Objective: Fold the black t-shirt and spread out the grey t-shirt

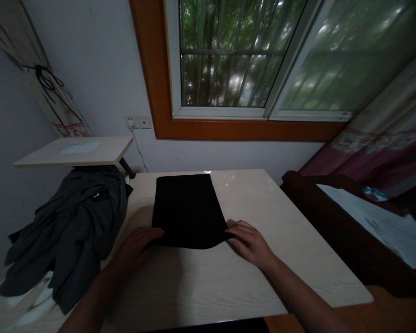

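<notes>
A black cloth (189,208), folded into a flat rectangle, lies on the light wooden table (256,199). Its near edge bulges a little toward me. At the near left corner, my left hand (142,239) has its fingers closed on the cloth. The near right corner is pinched between the thumb and fingers of my right hand (246,240), and a small tip of fabric sticks out there. What kind of garment or cloth it is does not show.
Left of the black cloth, a heap of dark grey clothes (79,217) lies under a small raised shelf (76,151) with paper on it. A wall socket (137,122) holds a plugged cord. Dark brown furniture with a white sheet (370,222) stands at the right.
</notes>
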Available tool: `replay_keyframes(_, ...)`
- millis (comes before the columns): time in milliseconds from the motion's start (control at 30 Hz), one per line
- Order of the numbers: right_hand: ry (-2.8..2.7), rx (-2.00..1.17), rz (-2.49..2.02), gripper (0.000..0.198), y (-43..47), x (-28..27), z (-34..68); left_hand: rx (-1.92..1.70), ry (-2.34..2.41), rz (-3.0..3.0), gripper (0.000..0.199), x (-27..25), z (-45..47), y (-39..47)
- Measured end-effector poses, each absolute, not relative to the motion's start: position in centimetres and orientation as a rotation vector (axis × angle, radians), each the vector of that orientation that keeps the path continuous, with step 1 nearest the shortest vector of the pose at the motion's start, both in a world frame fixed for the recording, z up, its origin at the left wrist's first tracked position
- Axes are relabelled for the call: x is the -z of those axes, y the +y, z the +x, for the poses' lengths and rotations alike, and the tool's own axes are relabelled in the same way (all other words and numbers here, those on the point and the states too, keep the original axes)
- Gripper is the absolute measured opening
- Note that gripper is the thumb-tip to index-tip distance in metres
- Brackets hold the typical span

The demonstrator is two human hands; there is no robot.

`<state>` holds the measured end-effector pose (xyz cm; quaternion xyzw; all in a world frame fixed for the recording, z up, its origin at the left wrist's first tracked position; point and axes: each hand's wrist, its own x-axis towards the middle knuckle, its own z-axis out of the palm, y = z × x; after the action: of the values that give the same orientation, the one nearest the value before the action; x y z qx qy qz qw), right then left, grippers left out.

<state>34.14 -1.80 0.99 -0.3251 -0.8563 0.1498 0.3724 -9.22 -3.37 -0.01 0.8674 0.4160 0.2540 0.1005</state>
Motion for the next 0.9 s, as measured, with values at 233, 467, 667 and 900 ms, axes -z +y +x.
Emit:
replay_keyframes(233, -2.197, -0.359, -0.854, 0.024, -1.8, -0.9, 34.2, -0.739, 1.209, 2.580, 0.038, -0.1, -9.3, -3.3)
replay_keyframes(467, -2.183, -0.363, -0.834, 0.026, -1.7, -0.8, 34.2, -0.719, 1.238, 2.571, 0.040, 0.2, -9.3, -3.4)
replay_keyframes(667, -2.181, -0.347, -0.844, 0.025, -1.7, -0.8, 34.1, -0.709, 1.222, 2.573, 0.042, 0.4, -9.5, -3.4)
replay_keyframes(900, -2.179, -0.353, -0.854, 0.025, -1.8, -0.9, 34.1, -0.712, 1.229, 2.586, 0.042, 0.7, -9.5, -3.3)
